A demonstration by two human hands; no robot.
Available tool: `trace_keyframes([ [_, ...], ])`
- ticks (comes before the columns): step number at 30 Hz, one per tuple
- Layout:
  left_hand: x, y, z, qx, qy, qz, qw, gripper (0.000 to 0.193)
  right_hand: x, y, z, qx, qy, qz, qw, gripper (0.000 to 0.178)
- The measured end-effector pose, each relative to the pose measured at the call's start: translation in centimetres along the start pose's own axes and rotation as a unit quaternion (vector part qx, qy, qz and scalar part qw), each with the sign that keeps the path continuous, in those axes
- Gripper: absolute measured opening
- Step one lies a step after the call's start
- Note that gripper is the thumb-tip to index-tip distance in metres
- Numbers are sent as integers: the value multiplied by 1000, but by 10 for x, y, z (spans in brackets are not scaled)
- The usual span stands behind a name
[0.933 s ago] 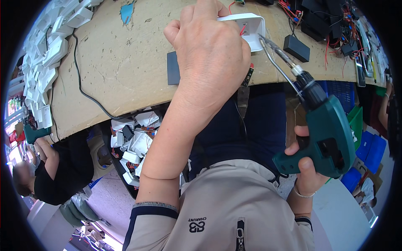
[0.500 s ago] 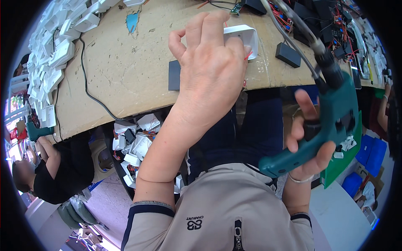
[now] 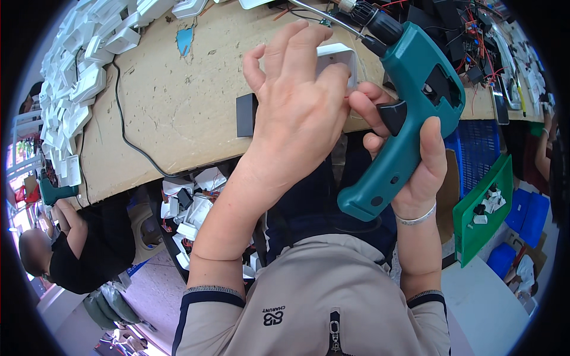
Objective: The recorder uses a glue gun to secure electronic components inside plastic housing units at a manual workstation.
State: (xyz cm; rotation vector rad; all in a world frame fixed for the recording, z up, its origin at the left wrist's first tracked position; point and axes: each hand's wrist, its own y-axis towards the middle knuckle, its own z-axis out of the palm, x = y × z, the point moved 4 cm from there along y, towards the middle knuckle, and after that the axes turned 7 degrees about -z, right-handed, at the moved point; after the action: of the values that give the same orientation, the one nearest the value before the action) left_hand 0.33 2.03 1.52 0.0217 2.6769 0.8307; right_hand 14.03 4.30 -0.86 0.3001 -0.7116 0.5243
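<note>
My left hand (image 3: 303, 98) is bent palm down over a white plastic case (image 3: 339, 57), with its index finger curled inward and the other fingers raised. A bit of red wire (image 3: 349, 94) shows at its pinch; the thumb is hidden. My right hand (image 3: 409, 151) grips a teal soldering gun (image 3: 409, 113) with a black trigger, its metal tip pointing up and left over the table. The right fingertips come close to the left hand at the red wire. Left of my left wrist lies a black box (image 3: 246, 115).
White cases (image 3: 89, 83) are heaped along the table's left side, near a black cable (image 3: 122, 113). Dark boxes and red wires (image 3: 475, 41) crowd the back right. A green tray (image 3: 466, 222) stands right of me. A co-worker (image 3: 89, 237) sits at left.
My right hand has brought the soldering gun up and left, and its fingers now reach close to my left hand. The left hand has barely shifted over the white case.
</note>
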Motion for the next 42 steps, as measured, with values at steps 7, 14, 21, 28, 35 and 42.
trace_keyframes([
  [7,8,-15,-5,-102,-132,13,986,18,-4,3,-7,-21,38,5,999,66],
  [14,17,-18,-3,-121,-159,-13,980,15,-1,7,-8,-22,27,-11,999,67],
  [21,19,-9,-11,-117,-54,-73,989,11,22,-16,-22,-24,-4,-88,996,73],
  [28,23,-3,0,-55,-36,-110,992,7,32,-50,-28,-36,-135,-67,988,71],
  [35,23,0,6,-57,-56,-120,990,8,39,-73,-40,-83,-211,-46,973,72],
  [42,23,-3,14,-111,-45,-103,988,2,40,-85,-33,-152,-303,-61,939,73],
])
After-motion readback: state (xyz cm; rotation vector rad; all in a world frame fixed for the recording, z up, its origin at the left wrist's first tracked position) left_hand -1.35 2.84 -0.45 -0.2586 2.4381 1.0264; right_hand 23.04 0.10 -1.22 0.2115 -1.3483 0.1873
